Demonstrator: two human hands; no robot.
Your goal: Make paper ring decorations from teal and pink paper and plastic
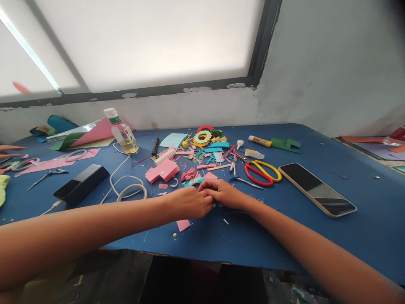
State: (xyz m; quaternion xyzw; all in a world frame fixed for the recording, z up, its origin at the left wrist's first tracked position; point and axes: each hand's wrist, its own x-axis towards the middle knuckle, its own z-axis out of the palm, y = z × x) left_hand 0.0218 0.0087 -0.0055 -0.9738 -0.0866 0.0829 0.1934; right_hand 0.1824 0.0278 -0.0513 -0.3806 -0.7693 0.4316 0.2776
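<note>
1. The left hand (190, 202) and the right hand (223, 193) meet on the blue desk (363, 185), fingertips touching each other. The fingers of both are drawn together, pinching something small between them; what it is cannot be told, as the hands hide it. Teal and pink paper scraps (193, 176) lie just beyond the knuckles.
2. A small clear bottle (122, 135) stands tilted near the back left of the desk, with yellowish liquid filling its lower part and a white cap on top.
3. A glue stick (260, 141) lies on its side further right, near a green paper piece (286, 144).
4. Scissors with red and yellow handles (262, 172) lie just right of the hands, shut; a phone (317, 189) lies face up beyond them, well apart from the hands.
5. A paper flower ring (202, 136) sits at the back of the scrap pile; folded pink paper (163, 171) lies left of it.
6. A black box (81, 185) and a coiled white cable (128, 185) lie left of the left forearm.
7. Another person's fingers (9, 151) reach in at the far left edge.
8. The near edge of the desk runs under both forearms; the widest bare blue stretch lies to the right, around and past the phone.
</note>
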